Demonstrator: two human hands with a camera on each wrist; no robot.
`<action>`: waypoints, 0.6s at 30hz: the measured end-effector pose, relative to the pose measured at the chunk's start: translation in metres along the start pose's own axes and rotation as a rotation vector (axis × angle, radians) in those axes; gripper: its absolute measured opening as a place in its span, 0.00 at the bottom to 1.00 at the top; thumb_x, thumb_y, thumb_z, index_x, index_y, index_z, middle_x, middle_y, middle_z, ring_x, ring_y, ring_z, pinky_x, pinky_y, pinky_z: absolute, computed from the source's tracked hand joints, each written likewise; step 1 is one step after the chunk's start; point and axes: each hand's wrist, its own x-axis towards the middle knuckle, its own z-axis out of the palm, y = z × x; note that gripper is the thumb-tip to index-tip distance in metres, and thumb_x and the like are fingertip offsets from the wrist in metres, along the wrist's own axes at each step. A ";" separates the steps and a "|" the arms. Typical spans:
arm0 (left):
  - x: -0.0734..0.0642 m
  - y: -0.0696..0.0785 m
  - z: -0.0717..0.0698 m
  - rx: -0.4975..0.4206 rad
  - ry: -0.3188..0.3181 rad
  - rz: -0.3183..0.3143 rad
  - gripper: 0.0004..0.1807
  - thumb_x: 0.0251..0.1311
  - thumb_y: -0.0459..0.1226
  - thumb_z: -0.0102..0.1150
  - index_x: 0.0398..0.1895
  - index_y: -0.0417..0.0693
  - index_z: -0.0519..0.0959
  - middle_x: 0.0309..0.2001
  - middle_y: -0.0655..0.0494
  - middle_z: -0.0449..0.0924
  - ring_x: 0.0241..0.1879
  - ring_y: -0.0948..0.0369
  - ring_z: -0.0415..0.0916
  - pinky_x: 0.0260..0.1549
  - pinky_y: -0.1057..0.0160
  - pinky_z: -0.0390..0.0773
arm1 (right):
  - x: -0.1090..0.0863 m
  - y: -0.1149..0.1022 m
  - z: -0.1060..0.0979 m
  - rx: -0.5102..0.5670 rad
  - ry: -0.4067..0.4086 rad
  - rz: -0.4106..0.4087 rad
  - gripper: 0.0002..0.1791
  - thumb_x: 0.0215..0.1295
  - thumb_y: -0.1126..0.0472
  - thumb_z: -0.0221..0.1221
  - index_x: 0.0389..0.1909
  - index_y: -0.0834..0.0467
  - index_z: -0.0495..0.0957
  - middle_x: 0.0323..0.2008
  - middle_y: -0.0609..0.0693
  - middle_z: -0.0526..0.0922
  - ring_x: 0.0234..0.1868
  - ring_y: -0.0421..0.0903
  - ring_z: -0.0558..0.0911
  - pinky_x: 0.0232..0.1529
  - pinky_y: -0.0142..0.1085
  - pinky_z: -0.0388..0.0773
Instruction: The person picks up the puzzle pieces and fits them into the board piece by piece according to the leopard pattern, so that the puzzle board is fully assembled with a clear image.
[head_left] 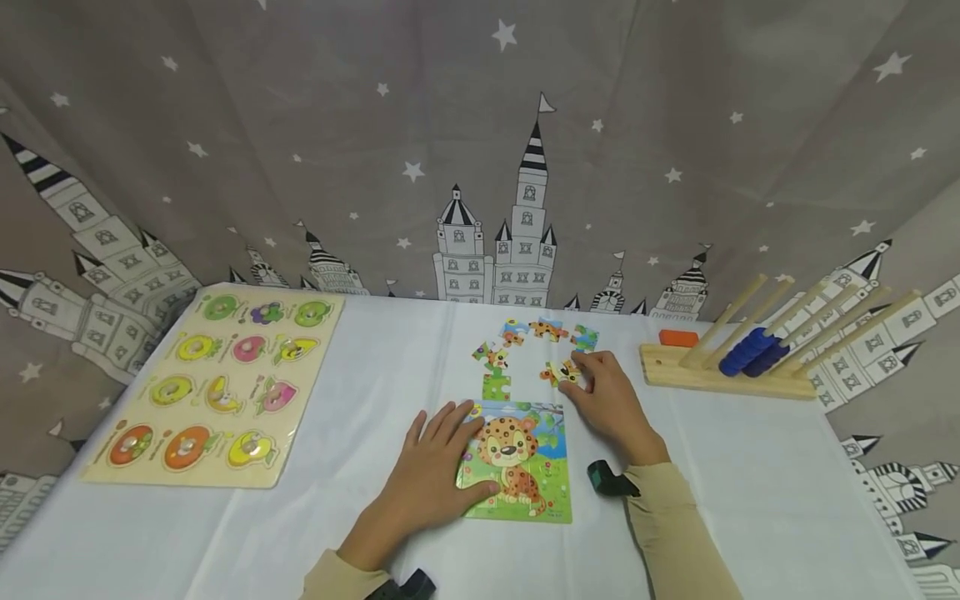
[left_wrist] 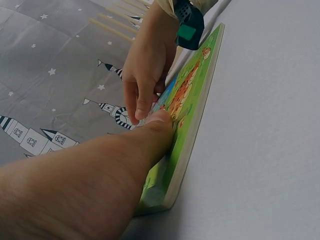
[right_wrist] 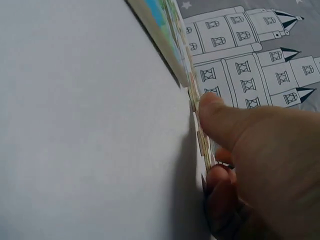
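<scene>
Puzzle pieces (head_left: pixel 497 387) on white cloth (head_left: pixel 390 358), curtain (head_left: pixel 337 125) behind; right grip (head_left: pixel 613 406) pinches one, left grip (head_left: pixel 429 468) spread.

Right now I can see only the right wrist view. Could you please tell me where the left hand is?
Observer: The left hand rests over the left edge of the picture board.

Operator: Thank you. I see the puzzle pieces only from their edge; how are they arranged?

Observer: In the head view, the loose puzzle pieces lie in a rough arch beyond the board, with the right hand at its right end.

Operator: And is there something on the table farther to the right of this hand?

Observer: Yes, a wooden rack with blue beads on its rods.
</scene>
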 end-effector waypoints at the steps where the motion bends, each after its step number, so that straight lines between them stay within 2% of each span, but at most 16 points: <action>1: 0.000 0.000 0.000 -0.003 0.001 0.001 0.49 0.56 0.68 0.62 0.76 0.54 0.66 0.80 0.53 0.57 0.81 0.48 0.50 0.77 0.35 0.45 | 0.002 0.000 0.000 -0.013 0.002 -0.004 0.32 0.69 0.52 0.65 0.70 0.62 0.72 0.58 0.63 0.73 0.36 0.48 0.74 0.40 0.42 0.70; 5: 0.000 0.002 -0.002 -0.014 -0.003 0.005 0.48 0.56 0.67 0.63 0.76 0.53 0.66 0.80 0.53 0.57 0.81 0.48 0.50 0.78 0.35 0.45 | 0.005 0.000 0.001 -0.052 0.007 -0.002 0.29 0.67 0.51 0.67 0.65 0.60 0.77 0.58 0.63 0.75 0.40 0.51 0.75 0.43 0.46 0.73; 8: 0.000 0.003 -0.003 -0.016 -0.003 0.009 0.49 0.56 0.66 0.63 0.76 0.52 0.66 0.80 0.52 0.57 0.81 0.47 0.51 0.77 0.35 0.46 | 0.006 0.000 0.001 -0.042 0.003 0.022 0.27 0.67 0.52 0.68 0.62 0.60 0.79 0.53 0.61 0.76 0.40 0.51 0.74 0.41 0.45 0.71; 14: 0.000 0.003 -0.004 -0.016 0.007 0.006 0.49 0.55 0.67 0.62 0.75 0.52 0.67 0.80 0.51 0.58 0.80 0.46 0.51 0.77 0.35 0.47 | 0.003 -0.003 0.002 0.047 0.019 0.060 0.24 0.66 0.55 0.68 0.59 0.58 0.75 0.40 0.55 0.78 0.36 0.49 0.72 0.40 0.41 0.67; 18: -0.001 0.003 -0.005 -0.019 0.005 0.004 0.49 0.56 0.67 0.62 0.75 0.52 0.67 0.80 0.52 0.58 0.80 0.47 0.51 0.77 0.35 0.46 | -0.003 -0.007 0.001 0.157 0.050 0.066 0.17 0.70 0.57 0.64 0.57 0.53 0.76 0.45 0.55 0.83 0.42 0.50 0.80 0.46 0.43 0.75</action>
